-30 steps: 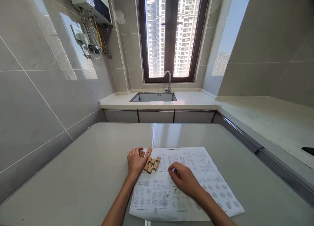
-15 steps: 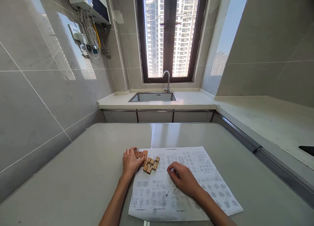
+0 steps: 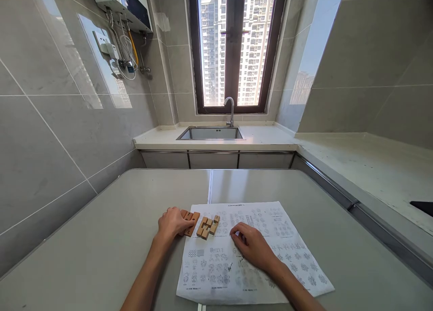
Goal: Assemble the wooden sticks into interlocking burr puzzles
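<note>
- Reddish-brown wooden pieces, side by side in a small group, lying across the upper left edge of a large printed sheet.
- Left hand at that group, thumb laid on the rightmost piece, remaining fingers bent around on the left side and partly hidden; firm grip or mere touch, cannot tell.
- Just to the right, on the sheet, lighter wooden blocks, notched and fitted close together, with a small block near the upper right end.
- Right hand resting on the sheet, near the lighter blocks but apart from them; fingers loosely curled, a narrow gap before the thumb, nothing visible inside.
- Rows of small grey diagrams across the sheet (plus a dark handwritten tick low on the left half).
- Beneath everything, a pale, glossy table with a lengthwise seam.
- Beyond, a white counter with a steel sink and curved tap, below a dark-framed window.
</note>
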`<state>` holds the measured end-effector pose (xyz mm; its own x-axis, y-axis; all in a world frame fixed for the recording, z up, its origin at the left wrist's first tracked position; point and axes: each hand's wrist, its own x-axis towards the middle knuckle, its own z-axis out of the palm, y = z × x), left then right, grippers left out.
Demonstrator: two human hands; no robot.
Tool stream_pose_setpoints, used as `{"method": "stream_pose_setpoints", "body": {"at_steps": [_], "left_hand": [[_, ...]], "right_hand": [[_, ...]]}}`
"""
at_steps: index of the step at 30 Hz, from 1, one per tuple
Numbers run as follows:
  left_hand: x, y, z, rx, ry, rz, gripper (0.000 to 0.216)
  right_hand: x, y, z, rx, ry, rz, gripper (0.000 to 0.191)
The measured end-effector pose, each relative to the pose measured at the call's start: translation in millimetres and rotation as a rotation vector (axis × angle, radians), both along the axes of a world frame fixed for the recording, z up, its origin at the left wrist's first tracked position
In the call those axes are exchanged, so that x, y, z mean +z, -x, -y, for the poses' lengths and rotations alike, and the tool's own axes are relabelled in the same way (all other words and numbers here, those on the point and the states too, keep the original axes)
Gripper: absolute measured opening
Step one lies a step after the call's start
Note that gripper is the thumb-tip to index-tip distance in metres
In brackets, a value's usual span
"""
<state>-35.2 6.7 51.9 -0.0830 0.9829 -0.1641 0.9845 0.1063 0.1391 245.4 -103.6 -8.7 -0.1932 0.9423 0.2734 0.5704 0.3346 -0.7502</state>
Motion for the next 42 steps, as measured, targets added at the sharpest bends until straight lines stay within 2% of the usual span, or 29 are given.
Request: {"method": "stream_pose_setpoints", "body": {"at_steps": [4,11,26,30,34,38,42], "left_hand": [[4.3,-0.4,1.0,-0.027,-0.015,-0.003,0.043],[0.9,2.0,7.0,-0.064,-0.092,0.008,0.026],[-4.9,4.5,11.2,-0.126,0.054,0.198,0.036],[-0.3,11.5,4.9,-0.134,0.06,0.255,0.037],[12.7,16.7,-3.2,-0.15,0.052,0.341,0.037],[28.4,-4.6,5.4,-0.193,0.048,0.492,0.038],[28.2,-55.1,32.4,-0.348,-0.011,0.618,0.038]], "right_hand": [[-0.1,0.3,0.2,0.001,-0.005,-0.001,0.02],[-1.7,-0.8,-0.7,0.003,-0.009,-0.004,0.02],[-0.5,0.0,-0.5,-0.004,0.002,0.001,0.023],[0.1,0.7,-0.9,-0.004,-0.002,-0.005,0.023],[1.9,1.9,-0.8,-0.01,0.011,-0.04,0.023],[5.5,1.8,-3.0,-0.026,0.087,-0.171,0.03],[8.3,-0.1,-8.0,0.036,0.265,-0.47,0.05]]}}
